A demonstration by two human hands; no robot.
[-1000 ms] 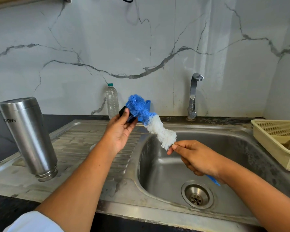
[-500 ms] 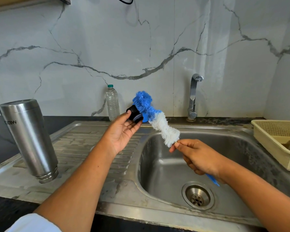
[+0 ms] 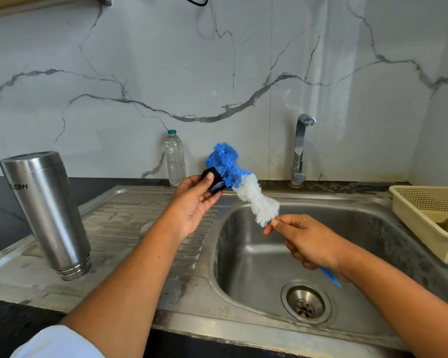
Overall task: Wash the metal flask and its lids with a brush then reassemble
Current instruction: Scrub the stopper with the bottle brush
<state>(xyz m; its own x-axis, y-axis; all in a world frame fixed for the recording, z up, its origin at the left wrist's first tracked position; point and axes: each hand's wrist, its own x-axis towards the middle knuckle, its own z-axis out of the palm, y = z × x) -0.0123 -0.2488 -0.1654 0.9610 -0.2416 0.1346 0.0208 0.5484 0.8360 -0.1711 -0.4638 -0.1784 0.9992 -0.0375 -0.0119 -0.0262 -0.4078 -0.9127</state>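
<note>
Steel flask (image 3: 45, 213) is stood mouth-down on the draining surface (image 3: 130, 228), likely so that it drains. A black lid (image 3: 212, 180) is pinched in the left hand (image 3: 194, 205) beside the sink (image 3: 373, 228), and the brush (image 3: 243, 184) is gripped by its handle in the right hand (image 3: 305, 241), bristles set against the lid for scrubbing.

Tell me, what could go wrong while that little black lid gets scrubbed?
1. The left hand only pinches the black lid, so a push from the brush might knock it down into the sink.
2. The flask stands upside down on the drainboard beside the left arm; a bump could topple it.
</note>
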